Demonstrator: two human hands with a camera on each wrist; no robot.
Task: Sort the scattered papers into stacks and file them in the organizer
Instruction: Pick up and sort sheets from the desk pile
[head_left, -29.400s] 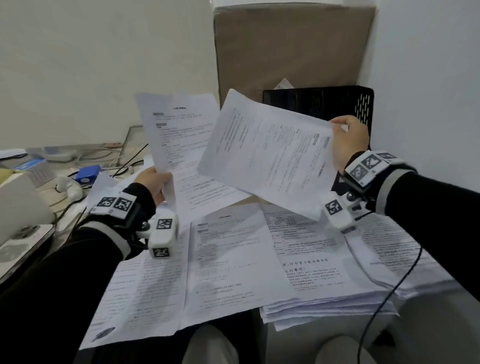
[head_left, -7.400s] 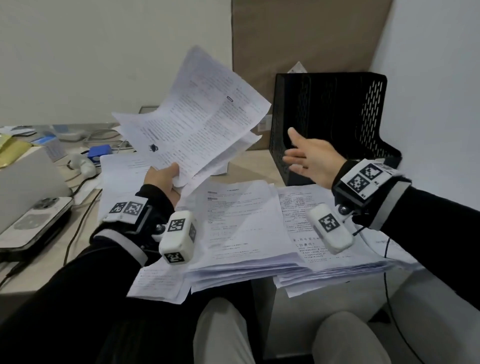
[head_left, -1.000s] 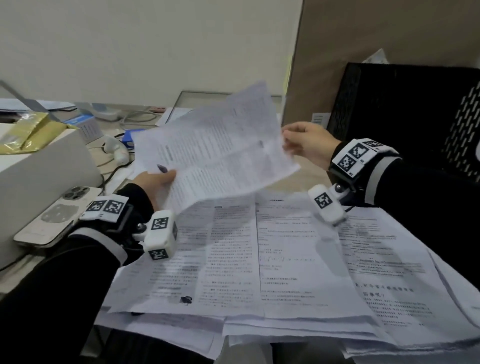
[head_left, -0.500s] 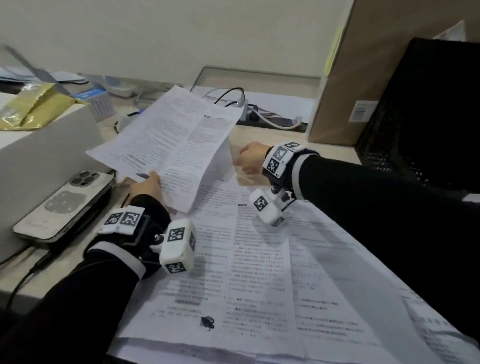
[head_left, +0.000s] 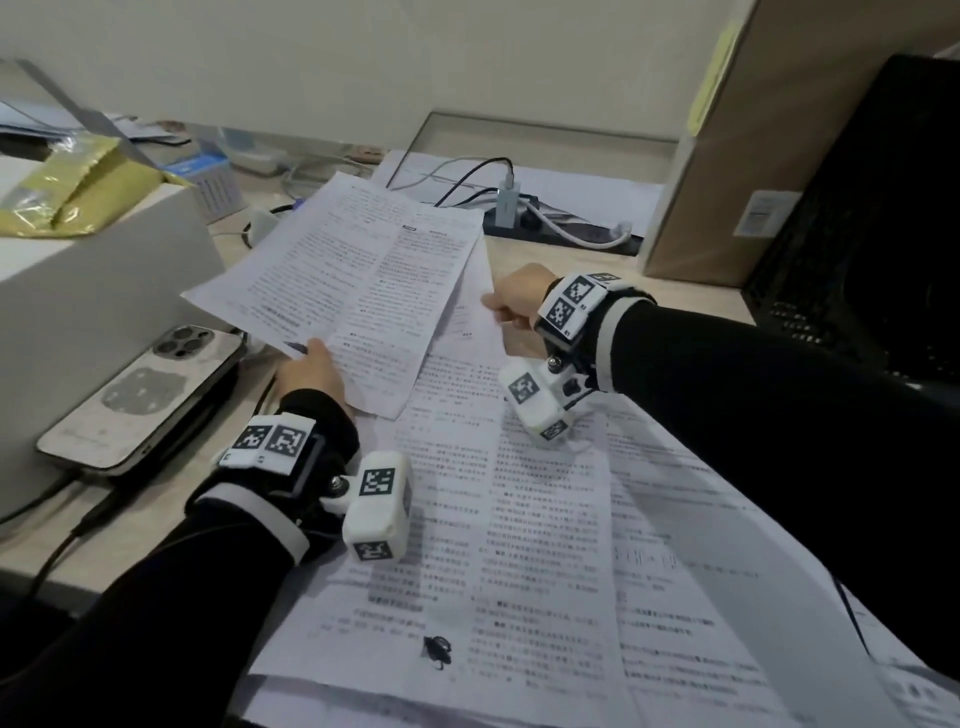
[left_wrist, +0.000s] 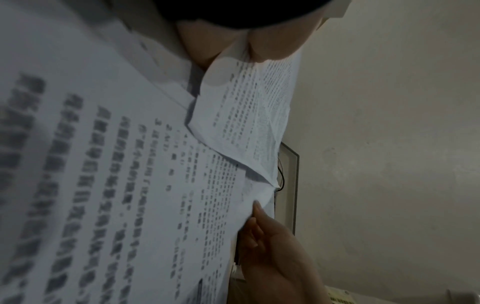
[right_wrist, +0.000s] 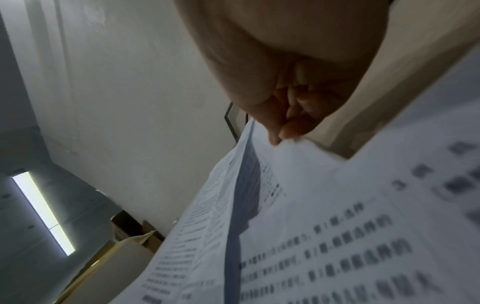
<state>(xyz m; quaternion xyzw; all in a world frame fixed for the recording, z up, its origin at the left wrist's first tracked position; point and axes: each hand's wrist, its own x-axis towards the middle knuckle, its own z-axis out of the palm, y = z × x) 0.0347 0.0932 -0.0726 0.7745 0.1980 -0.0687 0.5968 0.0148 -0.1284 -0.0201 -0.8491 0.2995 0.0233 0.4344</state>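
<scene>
My left hand (head_left: 311, 358) grips a small sheaf of printed sheets (head_left: 353, 280) by its near edge and holds it tilted just above the desk. In the left wrist view the thumb and fingers pinch that sheaf (left_wrist: 249, 123). My right hand (head_left: 496, 306) pinches the far edge of another printed sheet (head_left: 470, 312) that lies partly under the sheaf; its fingertips (right_wrist: 283, 131) close on the paper edge (right_wrist: 298, 162). Several overlapping printed papers (head_left: 519, 519) cover the desk in front of me. The black mesh organizer (head_left: 878, 218) stands at the far right.
A phone (head_left: 145, 395) lies on a dark pad by a white box (head_left: 78, 291) at the left, with a yellow packet (head_left: 67, 192) on top. A power strip with cables (head_left: 561, 228) lies behind the papers. A brown cardboard box (head_left: 737, 145) leans beside the organizer.
My right hand let go of the raised sheaf, dropped to the desk and pinched the far edge of a lying sheet. My left hand lowered the sheaf toward the desk.
</scene>
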